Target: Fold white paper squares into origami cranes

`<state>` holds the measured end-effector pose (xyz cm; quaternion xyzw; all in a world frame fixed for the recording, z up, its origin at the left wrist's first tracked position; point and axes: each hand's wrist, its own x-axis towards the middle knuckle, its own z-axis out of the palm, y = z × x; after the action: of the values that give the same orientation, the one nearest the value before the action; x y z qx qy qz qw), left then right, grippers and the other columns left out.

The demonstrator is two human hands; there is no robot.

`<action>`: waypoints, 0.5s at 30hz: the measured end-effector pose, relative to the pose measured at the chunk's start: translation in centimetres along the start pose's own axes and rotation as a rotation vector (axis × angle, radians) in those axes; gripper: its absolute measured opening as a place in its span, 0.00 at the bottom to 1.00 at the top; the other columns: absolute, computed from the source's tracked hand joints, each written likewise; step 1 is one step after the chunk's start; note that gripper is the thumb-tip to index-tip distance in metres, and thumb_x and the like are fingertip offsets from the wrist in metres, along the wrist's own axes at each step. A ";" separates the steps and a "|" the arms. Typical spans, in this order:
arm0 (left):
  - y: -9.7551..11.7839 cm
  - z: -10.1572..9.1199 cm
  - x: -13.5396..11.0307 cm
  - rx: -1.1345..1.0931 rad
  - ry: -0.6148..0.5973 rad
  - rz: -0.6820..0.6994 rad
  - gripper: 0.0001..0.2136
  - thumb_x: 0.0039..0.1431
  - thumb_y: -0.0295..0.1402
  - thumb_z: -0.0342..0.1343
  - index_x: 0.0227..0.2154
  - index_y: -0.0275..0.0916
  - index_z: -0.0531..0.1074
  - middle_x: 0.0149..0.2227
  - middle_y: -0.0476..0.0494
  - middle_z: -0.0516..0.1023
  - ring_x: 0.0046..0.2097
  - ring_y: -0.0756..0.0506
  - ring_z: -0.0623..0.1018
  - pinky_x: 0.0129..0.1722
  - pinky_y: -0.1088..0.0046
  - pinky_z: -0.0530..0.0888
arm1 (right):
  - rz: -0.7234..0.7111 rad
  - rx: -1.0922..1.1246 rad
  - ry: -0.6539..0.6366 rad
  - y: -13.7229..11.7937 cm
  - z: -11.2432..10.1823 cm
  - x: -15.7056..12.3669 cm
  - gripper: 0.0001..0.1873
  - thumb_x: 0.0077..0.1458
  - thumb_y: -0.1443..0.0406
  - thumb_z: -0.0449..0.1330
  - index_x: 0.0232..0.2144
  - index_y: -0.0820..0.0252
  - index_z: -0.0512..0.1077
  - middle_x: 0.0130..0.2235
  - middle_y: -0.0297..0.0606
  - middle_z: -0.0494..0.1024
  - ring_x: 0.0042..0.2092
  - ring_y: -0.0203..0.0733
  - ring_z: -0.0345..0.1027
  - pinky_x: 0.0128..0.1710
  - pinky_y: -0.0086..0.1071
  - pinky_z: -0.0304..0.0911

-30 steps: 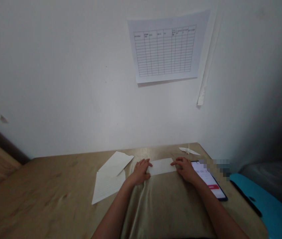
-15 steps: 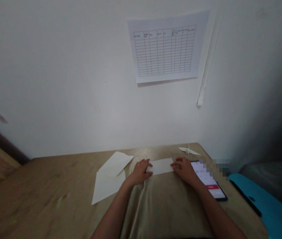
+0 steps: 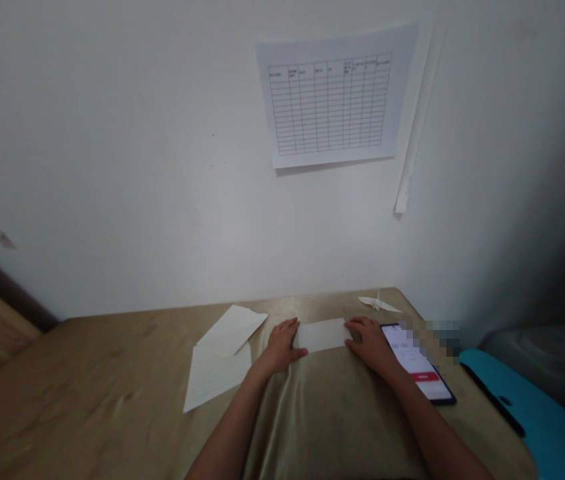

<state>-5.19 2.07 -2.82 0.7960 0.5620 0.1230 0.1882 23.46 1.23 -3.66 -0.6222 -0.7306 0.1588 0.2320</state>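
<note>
A folded white paper strip (image 3: 321, 334) lies on a tan cloth (image 3: 327, 413) that covers the wooden table (image 3: 87, 380). My left hand (image 3: 281, 347) rests on the strip's left end, fingers laid flat. Pressing the strip's right end is my right hand (image 3: 370, 341), with the fingers bent down onto the paper. Both forearms reach in from the bottom edge.
Two white lined sheets (image 3: 217, 360) lie left of my left hand. A lit phone (image 3: 417, 363) sits by my right wrist. A small folded paper crane (image 3: 378, 303) stands at the far right corner. A blue chair (image 3: 527, 407) is at right. A printed table sheet (image 3: 332, 100) hangs on the wall.
My right hand has slid a little to the left along the strip. My left hand stays almost where it was.
</note>
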 end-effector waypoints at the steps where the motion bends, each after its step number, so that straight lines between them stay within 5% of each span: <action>1: 0.0 0.0 0.0 -0.006 0.001 -0.005 0.38 0.51 0.42 0.65 0.65 0.38 0.62 0.69 0.33 0.58 0.70 0.35 0.58 0.69 0.55 0.54 | -0.007 0.002 0.002 0.0 0.0 0.0 0.23 0.52 0.64 0.63 0.52 0.56 0.76 0.57 0.43 0.73 0.61 0.53 0.60 0.63 0.44 0.54; 15: -0.2 0.1 -0.2 -0.109 0.117 0.017 0.38 0.45 0.36 0.70 0.60 0.39 0.65 0.65 0.33 0.66 0.65 0.34 0.65 0.65 0.55 0.61 | -0.036 -0.006 -0.010 -0.2 0.0 0.0 0.26 0.53 0.66 0.62 0.55 0.60 0.73 0.59 0.43 0.73 0.62 0.51 0.60 0.64 0.43 0.52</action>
<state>-5.37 1.95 -2.97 0.7807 0.5579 0.2011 0.1971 23.34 1.21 -3.56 -0.6088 -0.7434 0.1554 0.2293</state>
